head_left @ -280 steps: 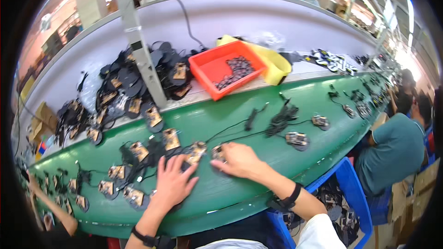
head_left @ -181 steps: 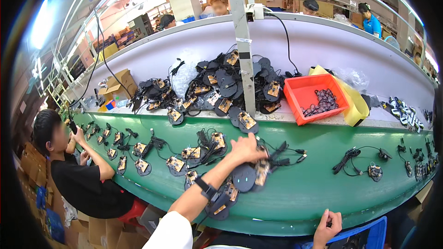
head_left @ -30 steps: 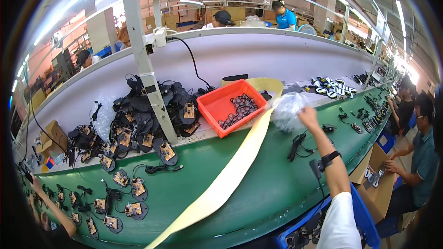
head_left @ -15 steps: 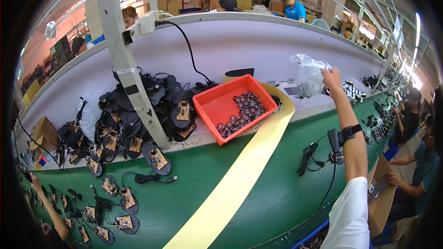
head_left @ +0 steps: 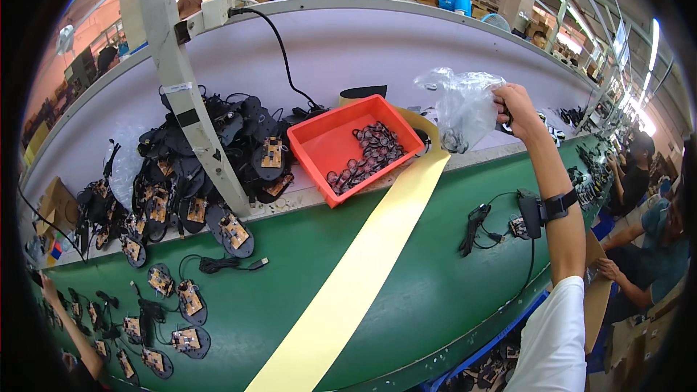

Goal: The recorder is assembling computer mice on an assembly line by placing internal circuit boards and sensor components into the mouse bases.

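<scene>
My right hand [head_left: 517, 110] is raised at the right, above the bench's back ledge, with its fingers closed on the top corner of a crumpled clear plastic bag [head_left: 465, 105]. A few small dark round pieces show through the bag's bottom. The bag hangs just right of a red plastic tray [head_left: 308, 152], apart from it. Inside the tray lies a heap of small dark round parts with clear faces [head_left: 374, 149], gathered toward its right side. My left hand is out of the picture.
A yellow strip [head_left: 348, 290] crosses the green bench surface [head_left: 428, 283]. Black bases with brown circuit boards are heaped behind a white post [head_left: 192, 112]; more lie at front left, by a dark-sleeved co-worker's hand [head_left: 51, 294]. A coiled black cable [head_left: 475, 229] lies at right.
The bag has swung left and now overlaps the far end of the yellow strip. My right hand still grips it. The whole view has shifted slightly, with the tray appearing higher and further left.
</scene>
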Demonstrator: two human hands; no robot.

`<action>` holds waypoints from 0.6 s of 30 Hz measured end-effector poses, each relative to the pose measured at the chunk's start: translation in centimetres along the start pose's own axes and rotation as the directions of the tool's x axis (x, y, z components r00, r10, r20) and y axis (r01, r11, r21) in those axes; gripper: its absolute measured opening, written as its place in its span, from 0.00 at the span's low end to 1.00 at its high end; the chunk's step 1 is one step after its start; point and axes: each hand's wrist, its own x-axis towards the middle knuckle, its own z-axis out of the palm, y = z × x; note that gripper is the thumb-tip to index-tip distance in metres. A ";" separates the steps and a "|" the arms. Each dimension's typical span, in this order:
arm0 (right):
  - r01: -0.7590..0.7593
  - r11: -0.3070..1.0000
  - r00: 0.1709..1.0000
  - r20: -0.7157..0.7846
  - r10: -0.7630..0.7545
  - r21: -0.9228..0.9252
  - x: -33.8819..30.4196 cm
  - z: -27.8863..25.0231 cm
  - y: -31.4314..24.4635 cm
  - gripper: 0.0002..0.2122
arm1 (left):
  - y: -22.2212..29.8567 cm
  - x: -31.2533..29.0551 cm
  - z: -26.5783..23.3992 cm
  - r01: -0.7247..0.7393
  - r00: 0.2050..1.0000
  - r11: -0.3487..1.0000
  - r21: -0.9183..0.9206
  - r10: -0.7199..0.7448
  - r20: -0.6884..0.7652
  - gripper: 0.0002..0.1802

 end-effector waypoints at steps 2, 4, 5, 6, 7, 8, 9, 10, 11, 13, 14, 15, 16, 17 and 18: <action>0.000 1.000 0.999 0.041 0.000 0.013 -0.7 0.7 -0.7 0.06 | -0.2 -0.5 -0.5 0.028 0.999 0.999 0.016 -0.028 0.015 0.12; 0.002 0.991 0.969 0.243 -0.035 0.132 -0.7 1.1 -0.9 0.07 | -0.4 -1.2 -1.0 0.053 0.998 0.998 0.034 -0.053 0.020 0.12; 0.006 0.990 0.965 0.257 -0.042 0.140 -0.6 2.0 -1.1 0.07 | -0.4 -1.7 -1.2 0.063 0.998 0.997 0.045 -0.064 0.016 0.12; -0.030 0.978 0.962 0.273 -0.028 0.206 -0.4 3.1 -1.4 0.07 | -0.3 -2.2 -1.4 0.073 0.997 0.996 0.058 -0.074 0.009 0.12; -0.062 0.964 0.960 0.280 -0.014 0.260 -0.5 3.7 -2.0 0.08 | -0.6 -2.4 -1.6 0.084 0.996 0.994 0.063 -0.085 0.014 0.12; -0.070 0.959 0.953 0.302 -0.018 0.276 0.6 4.4 -1.9 0.07 | -0.7 -2.7 -1.8 0.094 0.995 0.993 0.071 -0.096 0.016 0.12; -0.066 0.957 0.949 0.313 -0.027 0.281 2.0 5.5 -1.7 0.07 | -0.7 -3.1 -2.0 0.104 0.994 0.991 0.079 -0.105 0.015 0.12; -0.145 0.944 0.932 0.360 0.030 0.295 3.6 6.3 -1.3 0.08 | -1.1 -3.1 -2.0 0.116 0.993 0.990 0.082 -0.118 0.024 0.12; -0.229 0.924 0.907 0.411 0.089 0.305 4.8 7.2 -0.3 0.08 | -1.4 -3.3 -2.1 0.131 0.991 0.987 0.088 -0.134 0.030 0.12; -0.260 0.964 0.909 0.351 0.225 0.054 7.0 10.1 3.2 0.11 | -1.8 -4.1 -2.4 0.160 0.986 0.982 0.100 -0.164 0.036 0.11; -0.287 0.858 0.911 0.157 0.383 -0.425 6.8 12.7 3.6 0.16 | -1.5 -4.8 -2.7 0.173 0.984 0.978 0.117 -0.177 0.024 0.11; -0.102 0.576 0.965 0.059 0.254 -0.811 5.7 14.1 4.1 0.22 | -1.3 -5.3 -3.1 0.187 0.981 0.974 0.130 -0.191 0.015 0.11; 0.056 0.534 0.997 0.023 -0.068 -0.844 6.7 13.0 6.9 0.24 | -1.9 -5.2 -3.1 0.190 0.980 0.974 0.126 -0.195 0.033 0.11; 0.184 0.435 0.922 0.003 -0.386 -0.881 7.9 11.3 9.5 0.27 | -2.7 -4.6 -2.9 0.191 0.978 0.974 0.117 -0.199 0.060 0.11; 0.202 0.451 0.926 0.020 -0.376 -0.869 6.3 13.6 10.4 0.27 | -2.4 -5.1 -3.0 0.214 0.974 0.967 0.139 -0.222 0.042 0.11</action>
